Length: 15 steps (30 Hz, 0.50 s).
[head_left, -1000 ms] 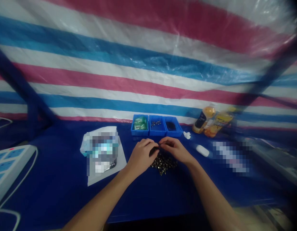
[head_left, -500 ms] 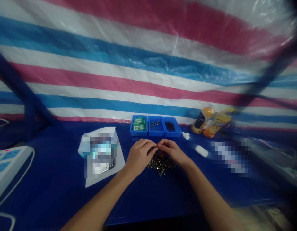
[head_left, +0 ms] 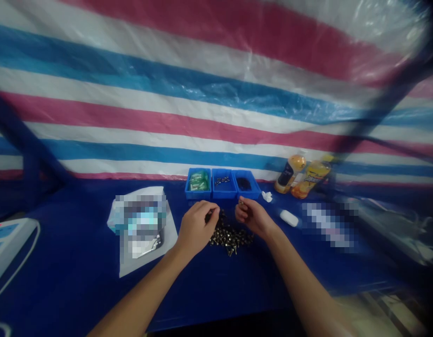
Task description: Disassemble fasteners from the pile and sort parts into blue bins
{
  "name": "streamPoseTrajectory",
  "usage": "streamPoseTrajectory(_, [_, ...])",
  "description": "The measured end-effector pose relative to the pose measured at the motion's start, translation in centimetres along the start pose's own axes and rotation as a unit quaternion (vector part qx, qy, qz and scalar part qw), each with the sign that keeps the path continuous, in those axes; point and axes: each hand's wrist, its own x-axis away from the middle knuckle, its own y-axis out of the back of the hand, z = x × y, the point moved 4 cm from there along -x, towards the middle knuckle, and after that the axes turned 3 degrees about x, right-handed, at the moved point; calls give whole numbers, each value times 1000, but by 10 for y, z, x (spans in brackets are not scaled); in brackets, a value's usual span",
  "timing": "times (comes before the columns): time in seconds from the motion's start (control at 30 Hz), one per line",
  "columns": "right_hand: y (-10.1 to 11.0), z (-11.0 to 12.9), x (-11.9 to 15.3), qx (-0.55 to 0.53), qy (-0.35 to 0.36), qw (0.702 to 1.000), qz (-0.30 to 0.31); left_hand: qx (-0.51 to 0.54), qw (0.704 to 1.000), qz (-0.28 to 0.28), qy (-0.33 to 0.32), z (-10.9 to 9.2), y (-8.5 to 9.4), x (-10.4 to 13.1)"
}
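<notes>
A pile of small, dark, shiny metal parts (head_left: 231, 239) lies on the blue table between my hands. My left hand (head_left: 198, 224) is at the pile's left edge, thumb and fingers curled together; whatever its fingertips may hold is hidden. Above the right side of the pile, my right hand (head_left: 253, 216) pinches a tiny metal part (head_left: 241, 202) between thumb and forefinger, its other fingers curled in. Just beyond the hands stand three blue bins: a left bin (head_left: 198, 194) with green-wrapped pieces, a middle bin (head_left: 224, 194) with a few metal parts, and a right bin (head_left: 250, 193) with dark contents.
White paper with a plastic packet (head_left: 132, 264) lies at left, near a white power strip (head_left: 12, 238). To the right are crumpled tissue (head_left: 267, 196), a white rounded case (head_left: 289, 218) and two drink bottles (head_left: 289, 173). A striped plastic sheet (head_left: 167, 140) hangs behind.
My hands were together at the fingertips above the pile and have moved apart. The right hand has turned and shows the tiny part in its pinch. The view has shifted slightly right.
</notes>
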Motion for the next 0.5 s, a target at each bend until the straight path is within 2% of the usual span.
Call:
streamPoseTrajectory(0.1, [8, -2, -4, 46, -3, 997, -62, -2, 1000, 5, 6, 1, -1, 0])
streamPoseTrajectory(0.3, [21, 4, -15, 151, 77, 977, -131, -17, 1000, 14, 2, -1, -4, 2])
streamPoseTrajectory(0.4, [33, 6, -15, 245, 97, 953, -150, -56, 998, 1, 8, 4, -2, 1])
streamPoseTrajectory(0.5, [35, 5, -12, 372, 125, 912, -123, -149, 989, -16, 9, 15, 2, 1])
